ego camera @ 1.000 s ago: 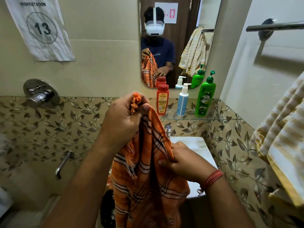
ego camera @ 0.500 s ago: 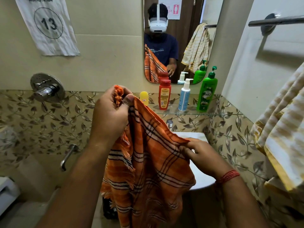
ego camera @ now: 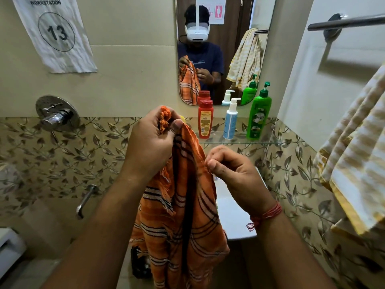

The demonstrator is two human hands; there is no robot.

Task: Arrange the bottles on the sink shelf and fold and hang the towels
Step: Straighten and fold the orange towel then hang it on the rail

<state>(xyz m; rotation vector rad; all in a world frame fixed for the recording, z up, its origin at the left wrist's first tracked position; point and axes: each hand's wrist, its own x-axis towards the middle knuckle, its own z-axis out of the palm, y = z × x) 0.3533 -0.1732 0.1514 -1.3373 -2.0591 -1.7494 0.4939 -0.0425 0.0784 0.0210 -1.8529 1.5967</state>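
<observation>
An orange checked towel (ego camera: 183, 215) hangs in front of me, bunched lengthwise. My left hand (ego camera: 152, 142) grips its fringed top corner high up. My right hand (ego camera: 231, 172) pinches the towel's right edge between thumb and fingertips, lower down. On the glass shelf (ego camera: 268, 141) stand a red bottle (ego camera: 205, 118), a white-and-blue pump bottle (ego camera: 230, 119) and a green pump bottle (ego camera: 259, 113) in a row. A small yellow item behind my left hand is mostly hidden. A yellow-striped towel (ego camera: 358, 155) hangs at the right.
A mirror (ego camera: 229, 59) hangs above the shelf. A metal towel bar (ego camera: 345, 22) runs across the upper right wall. The white sink (ego camera: 233, 213) sits below my right hand. A shower valve (ego camera: 56, 114) and a spout (ego camera: 85, 200) are on the left wall.
My right hand has slid up the towel's right edge and come closer to the left hand, gathering the cloth narrower. The left hand kept hold of the top corner.
</observation>
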